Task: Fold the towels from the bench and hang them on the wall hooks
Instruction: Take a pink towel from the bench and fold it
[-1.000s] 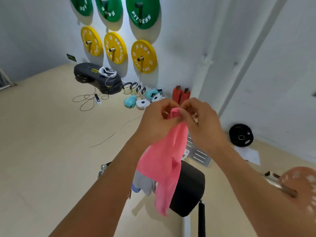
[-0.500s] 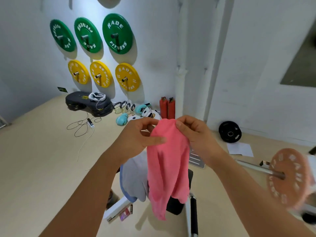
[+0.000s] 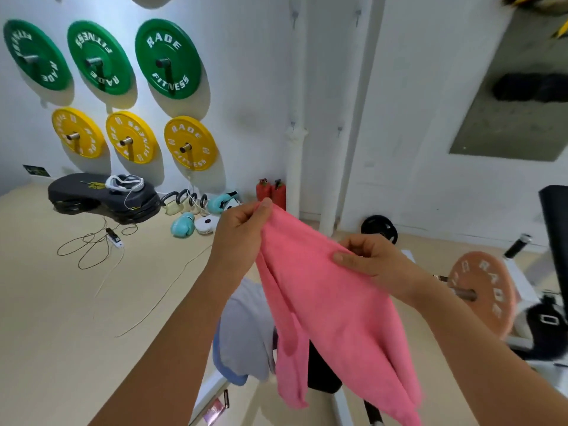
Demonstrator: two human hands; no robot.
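A pink towel [image 3: 332,309] hangs in the air in front of me, held by its top edge. My left hand [image 3: 239,235] pinches one upper corner, and my right hand [image 3: 368,259] grips the edge further right and lower. The cloth droops down over the black bench [image 3: 322,373], which is mostly hidden. A grey and blue towel [image 3: 242,333] lies draped on the bench below my left forearm. Small wall hooks [image 3: 294,15] stick out of the white wall high above.
Green plates [image 3: 167,58] and yellow plates [image 3: 189,142] hang on the left wall. Boxing gloves [image 3: 183,224], a black pad [image 3: 98,196] and loose cables [image 3: 89,247] lie on the floor. A barbell with an orange plate [image 3: 482,293] stands to the right.
My hands have drawn apart along the towel's top edge, spreading it wider, the right hand going right and lower. The view has tilted up, showing more wall.
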